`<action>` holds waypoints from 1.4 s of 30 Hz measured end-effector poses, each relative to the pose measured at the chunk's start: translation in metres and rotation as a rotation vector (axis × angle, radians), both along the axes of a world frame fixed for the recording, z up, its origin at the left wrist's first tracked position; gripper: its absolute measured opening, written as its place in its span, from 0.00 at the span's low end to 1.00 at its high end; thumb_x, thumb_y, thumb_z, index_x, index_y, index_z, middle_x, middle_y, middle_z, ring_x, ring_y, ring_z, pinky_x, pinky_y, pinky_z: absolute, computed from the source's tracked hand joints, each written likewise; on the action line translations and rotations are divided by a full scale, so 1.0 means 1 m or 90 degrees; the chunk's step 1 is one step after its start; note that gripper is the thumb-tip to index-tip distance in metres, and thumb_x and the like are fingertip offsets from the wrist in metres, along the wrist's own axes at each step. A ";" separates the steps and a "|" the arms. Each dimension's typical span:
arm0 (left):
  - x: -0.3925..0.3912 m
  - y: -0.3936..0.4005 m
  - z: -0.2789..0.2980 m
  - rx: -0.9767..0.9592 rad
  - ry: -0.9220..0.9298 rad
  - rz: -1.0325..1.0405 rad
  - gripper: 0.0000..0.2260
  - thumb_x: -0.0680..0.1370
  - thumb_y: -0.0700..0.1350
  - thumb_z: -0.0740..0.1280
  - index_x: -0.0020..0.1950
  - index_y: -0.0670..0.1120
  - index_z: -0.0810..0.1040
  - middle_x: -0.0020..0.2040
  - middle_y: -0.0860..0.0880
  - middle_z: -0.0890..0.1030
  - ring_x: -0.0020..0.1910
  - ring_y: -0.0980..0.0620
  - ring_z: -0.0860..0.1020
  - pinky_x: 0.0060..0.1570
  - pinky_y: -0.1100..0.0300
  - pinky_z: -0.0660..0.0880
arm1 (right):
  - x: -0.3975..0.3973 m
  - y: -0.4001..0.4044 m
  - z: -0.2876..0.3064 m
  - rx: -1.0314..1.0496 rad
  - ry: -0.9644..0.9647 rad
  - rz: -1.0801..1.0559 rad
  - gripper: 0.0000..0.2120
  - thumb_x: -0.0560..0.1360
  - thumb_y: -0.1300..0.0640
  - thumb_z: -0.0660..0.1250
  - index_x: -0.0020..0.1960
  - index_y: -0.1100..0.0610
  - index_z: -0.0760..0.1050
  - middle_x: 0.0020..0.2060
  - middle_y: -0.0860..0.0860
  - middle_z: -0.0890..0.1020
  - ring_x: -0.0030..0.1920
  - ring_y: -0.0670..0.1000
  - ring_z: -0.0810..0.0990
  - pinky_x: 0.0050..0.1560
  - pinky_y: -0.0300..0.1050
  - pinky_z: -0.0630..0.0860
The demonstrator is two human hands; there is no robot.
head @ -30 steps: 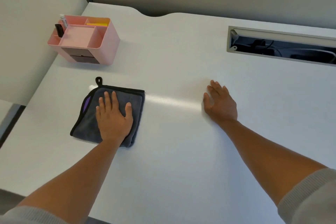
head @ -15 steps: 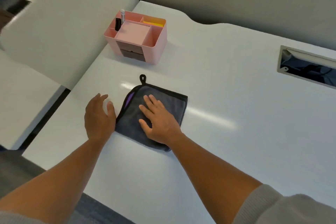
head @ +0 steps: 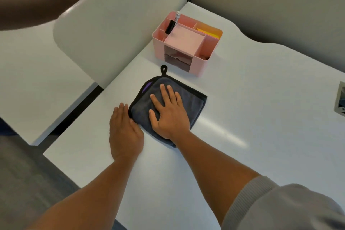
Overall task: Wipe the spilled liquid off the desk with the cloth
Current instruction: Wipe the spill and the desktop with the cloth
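A folded dark grey cloth (head: 194, 106) with a black hem and a hanging loop lies flat on the white desk (head: 252, 117). My right hand (head: 168, 112) rests palm down on top of it, fingers spread. My left hand (head: 125, 132) lies flat on the desk just left of the cloth, its fingertips touching the cloth's left edge. I see no liquid on the desk, only a pale streak of glare to the right of the cloth.
A pink desk organiser (head: 186, 45) with a pen stands just beyond the cloth. A white divider panel (head: 112, 30) borders the desk's left side. A cable cut-out (head: 340, 101) sits at the right edge. Another person's blurred arm (head: 37, 3) shows top left.
My left hand came off the cloth and settled on the desk beside it, while my right hand moved left onto the cloth. The view has swung left.
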State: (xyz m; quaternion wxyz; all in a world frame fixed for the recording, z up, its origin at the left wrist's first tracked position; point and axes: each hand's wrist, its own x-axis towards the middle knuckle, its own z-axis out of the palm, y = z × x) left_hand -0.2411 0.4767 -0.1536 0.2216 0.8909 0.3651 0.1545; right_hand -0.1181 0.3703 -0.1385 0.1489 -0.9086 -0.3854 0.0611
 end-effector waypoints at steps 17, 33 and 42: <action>0.004 0.004 0.001 0.011 0.072 0.022 0.25 0.83 0.46 0.51 0.80 0.43 0.54 0.79 0.46 0.60 0.79 0.49 0.56 0.77 0.53 0.56 | 0.024 0.100 0.000 -0.001 0.014 -0.065 0.29 0.82 0.41 0.46 0.80 0.49 0.56 0.81 0.57 0.48 0.81 0.58 0.43 0.79 0.58 0.43; 0.002 -0.004 0.010 -0.006 -0.045 -0.009 0.17 0.79 0.36 0.54 0.66 0.49 0.62 0.69 0.40 0.73 0.77 0.43 0.61 0.73 0.43 0.63 | -0.020 -0.057 -0.001 0.046 0.043 -0.154 0.26 0.83 0.42 0.52 0.79 0.47 0.61 0.81 0.53 0.50 0.81 0.54 0.44 0.79 0.54 0.41; 0.046 -0.062 0.029 -0.021 -0.029 -0.089 0.19 0.78 0.35 0.58 0.68 0.44 0.70 0.72 0.44 0.71 0.77 0.44 0.60 0.77 0.51 0.50 | -0.024 -0.132 -0.002 0.016 0.023 -0.238 0.26 0.82 0.41 0.51 0.79 0.46 0.61 0.81 0.53 0.51 0.81 0.54 0.45 0.79 0.56 0.42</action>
